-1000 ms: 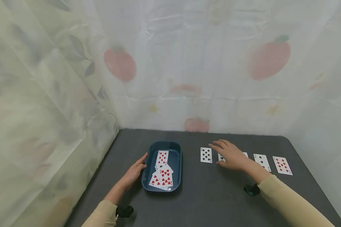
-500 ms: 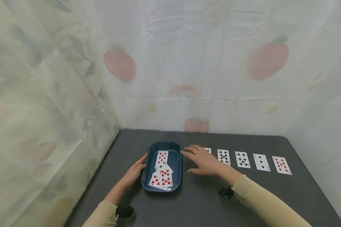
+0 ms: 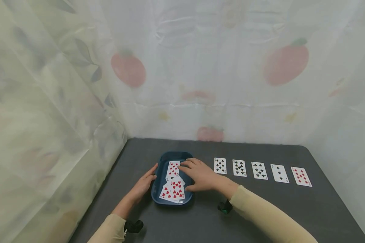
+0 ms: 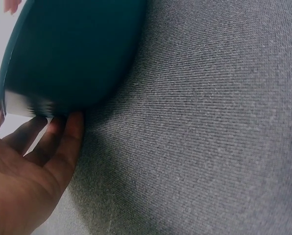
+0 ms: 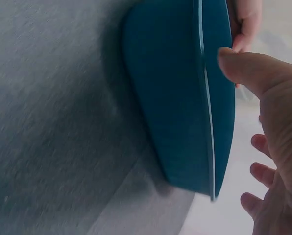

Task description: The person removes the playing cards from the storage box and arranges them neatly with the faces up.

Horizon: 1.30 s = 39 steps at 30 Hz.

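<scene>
A dark blue tray (image 3: 189, 199) stands on the dark table, with several face-up playing cards (image 3: 174, 190) overlapping in it; a diamonds card (image 3: 173, 168) lies at the top of that pile. My left hand (image 3: 142, 185) touches the tray's left side; in the left wrist view its fingers (image 4: 62, 147) rest against the outer wall. Over the tray's right rim reaches my right hand (image 3: 202, 175), fingers spread and holding nothing, fingertips above the tray beside the cards. In the right wrist view the thumb (image 5: 249, 71) is near the rim.
Right of the tray, several face-up cards lie in a spaced row, from a spades card (image 3: 220, 166) to a diamonds card (image 3: 301, 176). A patterned curtain (image 3: 213, 67) hangs behind the table (image 3: 225, 222), and another sheet (image 3: 64, 135) runs along the left.
My right hand has moved left from above the card row to the tray, uncovering the row. The left hand, the tray and the cards have stayed in place.
</scene>
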### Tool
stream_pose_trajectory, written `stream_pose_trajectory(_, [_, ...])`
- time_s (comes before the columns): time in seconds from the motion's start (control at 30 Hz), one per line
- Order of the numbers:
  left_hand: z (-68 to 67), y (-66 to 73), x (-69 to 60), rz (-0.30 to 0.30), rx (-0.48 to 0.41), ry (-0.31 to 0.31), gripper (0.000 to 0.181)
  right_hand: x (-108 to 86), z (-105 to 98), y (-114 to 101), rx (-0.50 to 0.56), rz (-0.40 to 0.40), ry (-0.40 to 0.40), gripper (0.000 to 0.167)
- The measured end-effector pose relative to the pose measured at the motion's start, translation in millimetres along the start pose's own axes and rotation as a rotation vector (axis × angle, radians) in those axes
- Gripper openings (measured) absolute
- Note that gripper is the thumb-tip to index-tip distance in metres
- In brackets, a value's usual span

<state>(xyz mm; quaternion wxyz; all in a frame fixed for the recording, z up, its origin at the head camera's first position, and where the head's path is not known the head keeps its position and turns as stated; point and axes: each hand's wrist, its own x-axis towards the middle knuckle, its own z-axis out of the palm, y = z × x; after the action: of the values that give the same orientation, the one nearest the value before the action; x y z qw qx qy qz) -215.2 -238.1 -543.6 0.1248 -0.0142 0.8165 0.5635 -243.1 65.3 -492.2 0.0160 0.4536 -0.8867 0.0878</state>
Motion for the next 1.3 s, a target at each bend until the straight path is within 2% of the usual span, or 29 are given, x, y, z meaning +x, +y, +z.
stream_pose_trajectory(0.17, [-0.8, -0.4, -0.8, -0.009, -0.004, 0.007, 0.057, 17.3, 7, -12, -0.016, 0.013, -0.03, 0.097])
stream_pose_trajectory(0.4, [-1.6, -0.6, -0.3, -0.01, -0.006, 0.006, 0.056, 37.8, 18, -24, -0.07, 0.057, -0.15, 0.095])
stream_pose_trajectory(0.7, [-2.5, -2.6, -0.5, 0.01, 0.011, -0.011, 0.056, 46.1, 30, -34, -0.19, 0.108, -0.265, 0.087])
stream_pose_trajectory(1.0, [-3.1, -4.6, 0.4, 0.013, 0.009, -0.01, 0.056, 51.2, 42, -36, -0.212, 0.162, -0.281, 0.089])
stream_pose_trajectory(1.3, [-4.7, -5.7, -0.5, 0.021, 0.009, -0.008, 0.056, 54.2, 41, -40, -0.219, 0.185, -0.284, 0.094])
